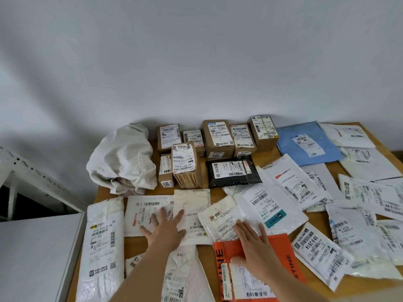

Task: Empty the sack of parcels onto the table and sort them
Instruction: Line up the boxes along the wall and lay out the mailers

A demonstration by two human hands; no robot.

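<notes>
The left grip [166, 228] lies flat with fingers spread on two white plastic mailers [192, 214], holding nothing. The right grip [253, 240], also flat and open, presses on an orange plastic mailer [281, 247] and the clear-wrapped packet [220, 219] above it. Beyond the left grip sits the crumpled, emptied pale woven sack [122, 158]; brown cardboard boxes [218, 138] stand grouped further back on the wooden desk [106, 192].

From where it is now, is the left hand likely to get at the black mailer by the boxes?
Probably yes. The left hand lies flat and open on white mailers, holding nothing. The black mailer lies beyond it, unburied, with only flat white mailers between. The cardboard boxes stand beside it, not across the path.
</notes>
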